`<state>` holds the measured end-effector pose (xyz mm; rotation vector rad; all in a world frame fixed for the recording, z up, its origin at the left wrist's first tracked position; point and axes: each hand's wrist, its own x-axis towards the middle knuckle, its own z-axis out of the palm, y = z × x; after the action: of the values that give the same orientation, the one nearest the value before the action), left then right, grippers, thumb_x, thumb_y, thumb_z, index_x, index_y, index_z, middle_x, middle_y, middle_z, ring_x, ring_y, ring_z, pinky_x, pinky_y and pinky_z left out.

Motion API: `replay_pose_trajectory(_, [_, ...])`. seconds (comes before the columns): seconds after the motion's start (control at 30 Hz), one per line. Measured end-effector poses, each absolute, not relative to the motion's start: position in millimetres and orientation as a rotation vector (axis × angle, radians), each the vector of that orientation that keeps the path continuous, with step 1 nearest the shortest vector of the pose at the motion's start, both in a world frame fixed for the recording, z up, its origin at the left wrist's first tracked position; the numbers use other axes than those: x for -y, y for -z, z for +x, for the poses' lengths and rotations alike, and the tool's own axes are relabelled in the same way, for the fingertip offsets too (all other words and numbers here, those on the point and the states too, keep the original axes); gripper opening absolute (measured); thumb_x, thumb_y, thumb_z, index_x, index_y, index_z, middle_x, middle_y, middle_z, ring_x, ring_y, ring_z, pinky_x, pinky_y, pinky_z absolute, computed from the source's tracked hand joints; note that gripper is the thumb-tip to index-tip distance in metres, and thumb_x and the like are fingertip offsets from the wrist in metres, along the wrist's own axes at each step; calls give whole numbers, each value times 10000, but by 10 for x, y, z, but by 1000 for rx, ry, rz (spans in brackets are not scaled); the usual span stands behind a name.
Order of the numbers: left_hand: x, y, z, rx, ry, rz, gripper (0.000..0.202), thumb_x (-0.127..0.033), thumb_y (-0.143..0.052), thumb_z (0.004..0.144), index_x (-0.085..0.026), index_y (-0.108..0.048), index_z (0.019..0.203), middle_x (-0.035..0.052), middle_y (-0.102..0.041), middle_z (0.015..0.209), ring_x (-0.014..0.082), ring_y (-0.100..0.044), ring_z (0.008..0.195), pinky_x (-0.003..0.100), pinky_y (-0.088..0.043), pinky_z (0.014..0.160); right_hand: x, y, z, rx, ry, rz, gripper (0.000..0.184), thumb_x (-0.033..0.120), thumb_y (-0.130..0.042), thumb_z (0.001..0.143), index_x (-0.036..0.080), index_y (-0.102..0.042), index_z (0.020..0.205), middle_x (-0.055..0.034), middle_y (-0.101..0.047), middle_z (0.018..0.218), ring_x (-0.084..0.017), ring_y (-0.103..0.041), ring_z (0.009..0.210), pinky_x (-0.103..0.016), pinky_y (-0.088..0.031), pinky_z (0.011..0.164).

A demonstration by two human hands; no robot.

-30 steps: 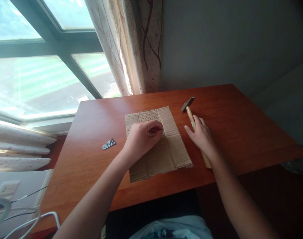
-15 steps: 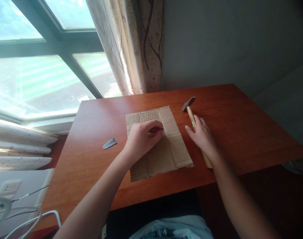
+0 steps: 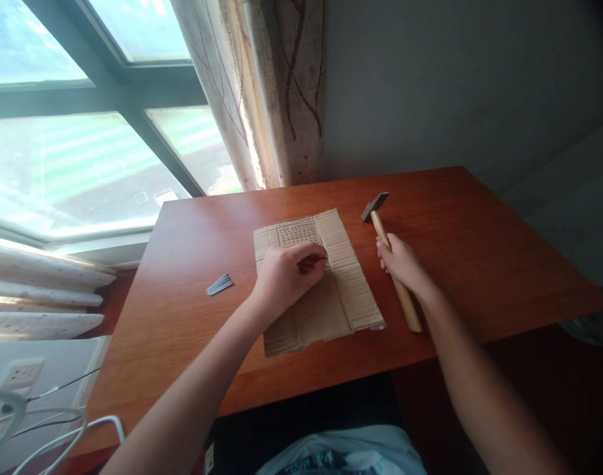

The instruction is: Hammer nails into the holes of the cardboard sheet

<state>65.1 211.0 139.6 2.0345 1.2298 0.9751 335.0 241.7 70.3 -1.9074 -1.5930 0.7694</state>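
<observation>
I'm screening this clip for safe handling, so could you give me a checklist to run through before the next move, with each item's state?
1. Right grip wrapped around the hammer: ok, around the handle.
2. Hammer head apart from the left grip: ok.
3. Left grip clear of the cardboard: not ok, it's over it.
4. Nail between the left fingertips: cannot tell, too small.
5. Loose nails off the cardboard: ok, on the table to its left.
</observation>
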Motion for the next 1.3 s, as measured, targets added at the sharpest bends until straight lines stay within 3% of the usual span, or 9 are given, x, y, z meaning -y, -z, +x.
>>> replay_pose_trajectory(0.13, [-2138,-1379,663,-1249,-975,2033,82,-156,-642,790,-186,-707,831,-11,-709,705,106,-658,627,196,-515,600,-2434,-813,3371,1555,-909,-1826,188,345,-417,938,200,-499,853,16,-525,658,-105,-498,472,-237,-397,447])
replay_pose_trajectory(0.33, [-2164,-1347,665,-1216,-981,2047,89,-164,-632,807,-189,-712,837,-2,-716,723,107,-641,620,210,-517,614,-2085,-1295,3477,1712,-921,-1536,298,470,-404,982,202,-529,1019,34,-496,702,-90,-452,489,-243,-373,470])
replay_pose_trajectory(0.43, [-2168,-1335,665,-1210,-983,2061,84,-169,-635,810,-187,-713,837,2,-721,730,112,-643,628,213,-512,615,-1918,-1634,3493,1988,-713,-1688,299,473,-440,984,212,-543,882,37,-498,629,-107,-465,526,-252,-337,506])
replay_pose_trajectory(0.6, [-2162,-1354,673,-1239,-984,2062,87,-157,-640,802,-186,-717,830,-7,-712,712,103,-623,606,209,-484,604,-1724,-2011,3307,2188,-583,-1617,349,436,-420,1007,214,-451,740,41,-469,583,-104,-452,509,-258,-313,517])
replay_pose_trajectory(0.83, [-2151,-1414,673,-1264,-925,2107,114,-158,-620,805,-168,-649,695,-27,-648,622,85,-548,556,192,-401,540,-1613,-2048,3167,2349,-437,-1557,320,432,-405,1015,223,-425,774,28,-510,595,-119,-474,499,-265,-296,509])
replay_pose_trajectory(1.07, [-2160,-1390,671,-1244,-942,2076,90,-170,-614,808,-184,-702,797,-1,-708,715,119,-617,625,217,-469,605,-1601,-2054,3159,2333,-349,-1587,329,452,-385,1014,231,-409,771,19,-514,573,-131,-470,476,-272,-279,490])
replay_pose_trajectory(1.3, [-2159,-1390,667,-1264,-904,2122,94,-149,-617,797,-175,-685,738,-17,-677,668,105,-591,602,206,-430,574,-1568,-2030,3146,2376,-320,-1617,324,462,-379,1012,233,-422,786,11,-539,582,-146,-489,481,-289,-262,501])
